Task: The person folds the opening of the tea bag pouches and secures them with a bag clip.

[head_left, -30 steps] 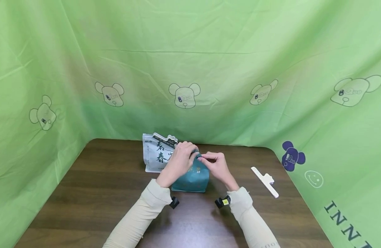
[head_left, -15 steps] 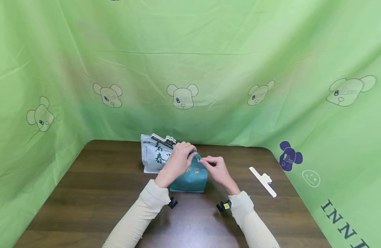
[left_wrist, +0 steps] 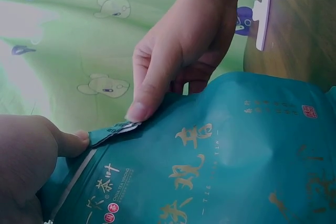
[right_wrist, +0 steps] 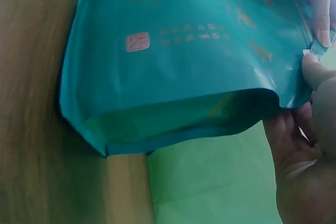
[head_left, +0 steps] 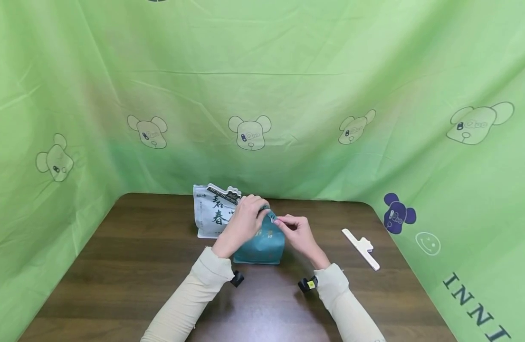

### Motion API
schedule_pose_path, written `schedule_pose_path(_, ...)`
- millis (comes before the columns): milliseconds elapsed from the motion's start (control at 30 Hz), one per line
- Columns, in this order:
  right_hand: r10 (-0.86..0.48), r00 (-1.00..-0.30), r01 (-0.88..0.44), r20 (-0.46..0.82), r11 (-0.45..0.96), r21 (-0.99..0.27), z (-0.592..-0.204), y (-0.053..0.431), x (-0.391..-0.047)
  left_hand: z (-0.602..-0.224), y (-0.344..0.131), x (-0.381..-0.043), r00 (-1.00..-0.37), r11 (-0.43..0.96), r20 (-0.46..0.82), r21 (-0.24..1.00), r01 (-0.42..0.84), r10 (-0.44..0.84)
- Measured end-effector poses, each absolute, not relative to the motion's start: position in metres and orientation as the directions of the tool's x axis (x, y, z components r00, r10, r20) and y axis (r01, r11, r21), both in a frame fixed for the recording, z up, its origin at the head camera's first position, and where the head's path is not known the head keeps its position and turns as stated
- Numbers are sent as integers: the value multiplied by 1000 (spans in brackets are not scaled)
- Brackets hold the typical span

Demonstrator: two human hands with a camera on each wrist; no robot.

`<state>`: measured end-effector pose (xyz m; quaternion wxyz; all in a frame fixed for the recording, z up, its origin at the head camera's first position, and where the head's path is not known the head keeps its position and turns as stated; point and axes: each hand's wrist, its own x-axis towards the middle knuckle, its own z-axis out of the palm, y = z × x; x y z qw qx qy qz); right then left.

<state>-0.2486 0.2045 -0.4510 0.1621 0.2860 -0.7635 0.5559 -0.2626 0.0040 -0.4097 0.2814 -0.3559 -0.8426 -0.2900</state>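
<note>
A teal tea bag (head_left: 262, 249) with gold characters stands upright on the table, its top edge bent over in a narrow fold. My left hand (head_left: 242, 221) grips the top at its left part and covers much of it in the head view. At the right end of the fold, my right hand (head_left: 300, 232) pinches the edge between thumb and fingers. The left wrist view shows the fold (left_wrist: 113, 134) between both thumbs, above a pale seal line. In the right wrist view, the gusset side of the tea bag (right_wrist: 173, 61) is tucked inward.
Behind my left hand stands a pale tea bag (head_left: 208, 216) with a black-and-white clip (head_left: 224, 193) across its top. A white bag clip (head_left: 361, 249) lies on the table (head_left: 138, 266) at the right. Green printed cloth (head_left: 249, 85) surrounds the table's back and sides.
The right thumb and fingers have shifted slightly down and right along the fold, so more of the folded strip shows. The left hand keeps its grip. The head view has shifted a little.
</note>
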Motion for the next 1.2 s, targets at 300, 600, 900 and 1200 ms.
schedule_pose_path(300,-246,-758,-651,604,218,-727,-454,206,-251,-408,5,-262,-586,578,677,283,765,445)
schedule_pose_path(600,-244,-777,-627,580,222,-747,-453,206,-249,-411,6,-263,-585,581,682,281,764,439)
schedule_pose_path(900,-216,-770,-632,600,137,-763,-442,192,-258,-411,8,-265,-581,574,699,294,764,417)
schedule_pose_path(1200,-198,-741,-668,642,121,-734,-456,191,-277,-411,8,-265,-597,597,693,295,746,403)
